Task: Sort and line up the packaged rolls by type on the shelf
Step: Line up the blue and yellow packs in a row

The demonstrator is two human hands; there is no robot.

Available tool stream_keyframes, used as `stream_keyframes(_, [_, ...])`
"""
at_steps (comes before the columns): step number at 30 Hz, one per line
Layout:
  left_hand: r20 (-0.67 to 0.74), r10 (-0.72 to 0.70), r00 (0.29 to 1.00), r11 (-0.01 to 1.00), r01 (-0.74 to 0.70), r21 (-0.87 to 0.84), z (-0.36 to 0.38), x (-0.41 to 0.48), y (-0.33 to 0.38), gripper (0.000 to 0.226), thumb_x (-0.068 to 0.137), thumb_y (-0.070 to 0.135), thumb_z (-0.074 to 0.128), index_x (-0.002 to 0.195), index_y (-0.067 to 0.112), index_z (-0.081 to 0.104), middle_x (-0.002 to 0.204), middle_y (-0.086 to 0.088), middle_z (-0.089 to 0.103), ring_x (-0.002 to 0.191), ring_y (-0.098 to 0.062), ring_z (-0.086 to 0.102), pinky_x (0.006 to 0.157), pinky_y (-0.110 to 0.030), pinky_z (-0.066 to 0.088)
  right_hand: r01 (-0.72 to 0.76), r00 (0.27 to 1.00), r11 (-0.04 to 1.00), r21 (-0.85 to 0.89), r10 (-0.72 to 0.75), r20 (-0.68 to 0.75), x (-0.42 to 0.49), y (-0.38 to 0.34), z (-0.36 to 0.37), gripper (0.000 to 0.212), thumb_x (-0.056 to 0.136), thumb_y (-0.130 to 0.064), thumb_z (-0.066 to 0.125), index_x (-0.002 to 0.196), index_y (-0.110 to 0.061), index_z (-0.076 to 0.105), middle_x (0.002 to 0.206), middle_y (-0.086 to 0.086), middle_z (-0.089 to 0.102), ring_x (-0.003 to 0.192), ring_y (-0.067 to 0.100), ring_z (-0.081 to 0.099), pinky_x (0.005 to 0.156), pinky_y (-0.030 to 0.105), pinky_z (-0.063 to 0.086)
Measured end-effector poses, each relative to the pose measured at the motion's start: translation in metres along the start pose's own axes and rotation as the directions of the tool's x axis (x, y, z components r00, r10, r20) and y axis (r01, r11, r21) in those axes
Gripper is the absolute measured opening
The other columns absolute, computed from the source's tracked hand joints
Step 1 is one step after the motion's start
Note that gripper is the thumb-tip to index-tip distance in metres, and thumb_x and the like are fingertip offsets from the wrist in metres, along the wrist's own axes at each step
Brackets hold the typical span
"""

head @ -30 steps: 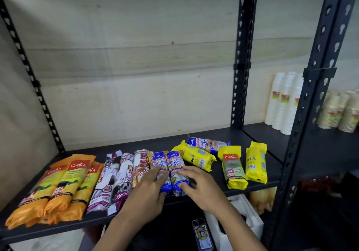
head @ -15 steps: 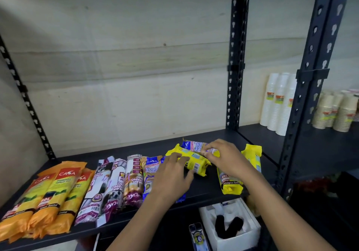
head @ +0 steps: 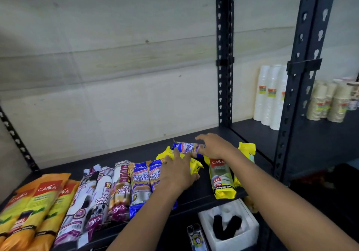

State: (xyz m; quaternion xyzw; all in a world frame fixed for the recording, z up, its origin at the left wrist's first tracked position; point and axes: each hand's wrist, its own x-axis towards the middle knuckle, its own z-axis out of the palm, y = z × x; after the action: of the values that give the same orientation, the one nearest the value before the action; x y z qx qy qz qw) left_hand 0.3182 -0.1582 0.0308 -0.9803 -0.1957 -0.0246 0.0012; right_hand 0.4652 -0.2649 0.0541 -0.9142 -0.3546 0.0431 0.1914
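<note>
- Shelf (head: 136, 155): orange rolls (head: 38, 202), drawstring rolls (head: 101, 192) and two blue rolls (head: 140, 182) are lined up from the left.
- A third blue roll (head: 185, 147), crosswise behind, is gripped by the right hand (head: 215, 147), fingers curled over it.
- The left hand (head: 178, 175) is laid flat, fingers nearly straight, on a tilted yellow roll (head: 195, 165).
- Farther right, two yellow rolls (head: 221, 180) are set.

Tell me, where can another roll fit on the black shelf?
Bare black metal shelf runs behind the row, along the pale wall, and between the blue packaged rolls and the yellow plastic-wrapped 25L roll. Crowded: orange packaged rolls through blue, side by side.
</note>
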Motion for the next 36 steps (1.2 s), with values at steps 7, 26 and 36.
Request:
stream_keyframes(7, [-0.068, 0.053, 0.996, 0.992, -0.045, 0.114, 0.001, 0.006, -0.001, 0.058, 0.090, 0.054, 0.057, 0.141, 0.028, 0.045, 0.140, -0.010, 0.046, 0.123, -0.036, 0.049, 0.103, -0.052, 0.036, -0.033, 0.999, 0.999, -0.032, 0.032, -0.038, 0.005, -0.003, 0.005, 0.035, 0.092, -0.034, 0.061, 0.127, -0.031, 0.060, 0.129, 0.004, 0.060, 0.109, 0.023, 0.059, 0.087, 0.040, 0.054])
stream_keyframes(26, [-0.363, 0.234, 0.902, 0.941, -0.304, -0.148, -0.035, -0.030, -0.082, 0.057, 0.082, 0.029, 0.069, 0.138, 0.024, 0.055, 0.156, -0.006, 0.033, 0.140, -0.025, 0.036, 0.110, -0.036, 0.035, 0.093, 0.890, 0.984, 0.149, -0.015, -0.456, -0.033, -0.031, -0.007, 0.036, 0.091, -0.040, 0.065, 0.126, -0.038, 0.063, 0.113, -0.010, 0.062, 0.106, 0.012, 0.057, 0.069, 0.029, 0.045])
stream_keyframes(36, [-0.341, 0.190, 0.921, 0.947, -0.264, -0.185, -0.028, -0.075, -0.113, 0.059, 0.078, 0.028, 0.066, 0.137, 0.027, 0.055, 0.158, 0.001, 0.031, 0.140, -0.022, 0.035, 0.110, -0.035, 0.036, 0.011, 0.942, 0.935, 0.354, 0.109, -0.317, -0.088, -0.063, 0.022, 0.024, 0.085, -0.046, 0.070, 0.098, -0.027, 0.074, 0.091, -0.010, 0.071, 0.082, 0.008, 0.066, 0.067, 0.031, 0.055])
